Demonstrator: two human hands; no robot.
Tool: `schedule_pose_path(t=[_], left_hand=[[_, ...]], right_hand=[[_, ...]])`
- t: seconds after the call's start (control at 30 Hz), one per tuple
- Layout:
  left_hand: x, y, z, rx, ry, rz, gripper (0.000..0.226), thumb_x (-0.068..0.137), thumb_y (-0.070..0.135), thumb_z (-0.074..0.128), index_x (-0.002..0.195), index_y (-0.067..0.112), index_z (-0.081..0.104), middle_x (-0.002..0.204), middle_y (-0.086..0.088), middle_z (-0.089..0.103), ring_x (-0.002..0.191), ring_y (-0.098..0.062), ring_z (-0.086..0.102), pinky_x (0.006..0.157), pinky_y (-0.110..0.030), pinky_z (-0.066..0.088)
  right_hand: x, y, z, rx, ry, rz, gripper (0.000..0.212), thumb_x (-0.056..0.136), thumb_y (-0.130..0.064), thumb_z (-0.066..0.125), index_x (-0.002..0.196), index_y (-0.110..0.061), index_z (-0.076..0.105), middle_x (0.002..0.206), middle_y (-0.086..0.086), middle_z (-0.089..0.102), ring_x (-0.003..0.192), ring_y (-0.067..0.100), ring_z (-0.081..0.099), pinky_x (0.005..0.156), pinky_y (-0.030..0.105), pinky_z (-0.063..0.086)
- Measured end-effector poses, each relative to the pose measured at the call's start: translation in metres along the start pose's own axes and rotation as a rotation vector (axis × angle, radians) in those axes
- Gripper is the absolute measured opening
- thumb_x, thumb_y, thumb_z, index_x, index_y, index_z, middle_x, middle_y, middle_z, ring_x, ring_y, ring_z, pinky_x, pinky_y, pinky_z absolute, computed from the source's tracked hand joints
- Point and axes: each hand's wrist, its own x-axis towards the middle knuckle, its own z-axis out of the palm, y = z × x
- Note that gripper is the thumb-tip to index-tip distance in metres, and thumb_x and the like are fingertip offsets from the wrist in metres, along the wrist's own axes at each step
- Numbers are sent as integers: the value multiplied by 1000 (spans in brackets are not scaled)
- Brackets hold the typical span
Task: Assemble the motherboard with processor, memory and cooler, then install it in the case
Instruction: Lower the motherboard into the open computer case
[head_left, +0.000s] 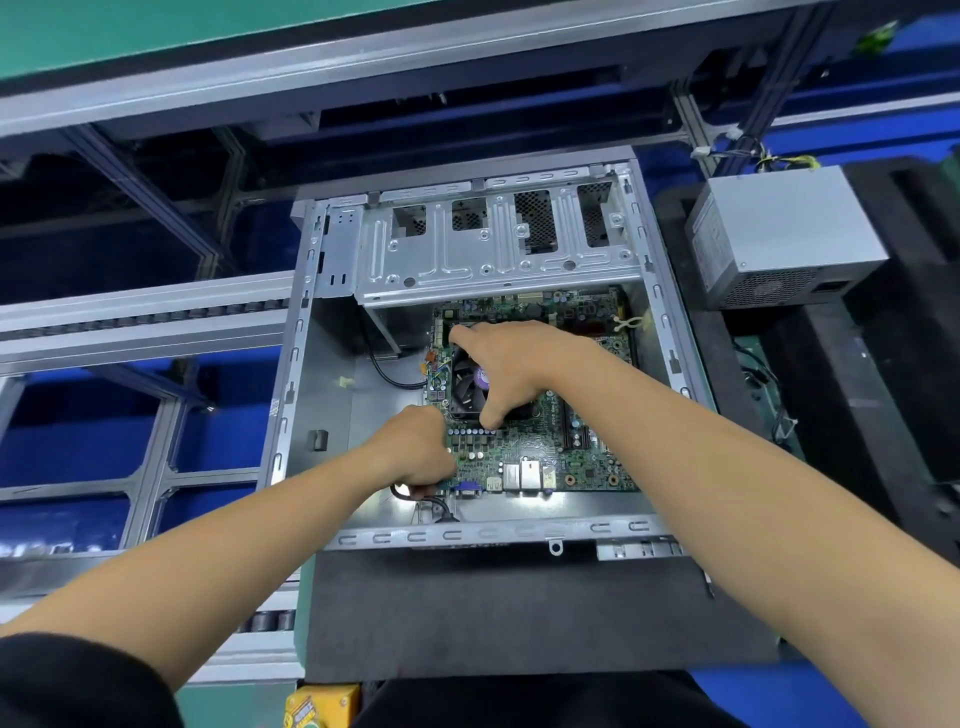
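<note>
A green motherboard (524, 457) lies flat inside the open grey metal case (317, 395), towards its right half. A black cooler fan (467, 384) with a purple centre label sits on the board. My right hand (511, 364) rests on top of the cooler, index finger stretched to its far left corner and thumb pressing down at its near edge. My left hand (418, 449) is curled at the board's near left corner, fingers closed around the board's edge next to a black cable (434, 506). The processor and memory are hidden or unclear.
A grey power supply (779, 234) stands on black foam right of the case. The case's drive cage (498, 244) overhangs the board's far edge. A roller conveyor rail (140, 317) runs to the left. A black mat (509, 613) lies in front of the case.
</note>
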Motion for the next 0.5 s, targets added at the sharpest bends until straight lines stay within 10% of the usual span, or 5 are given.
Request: schedule_pose_path(t=[0.5], left_hand=[[0,5,0,93,61,71,19,75,4,54,57,4,58,53,-8,58,49,-22,56,58,-35,57]], right_hand=[[0,0,-1,-7,-10,0,111,60,-46,83,146,-19,18,135,6,45,96,23,50,67,32,39]])
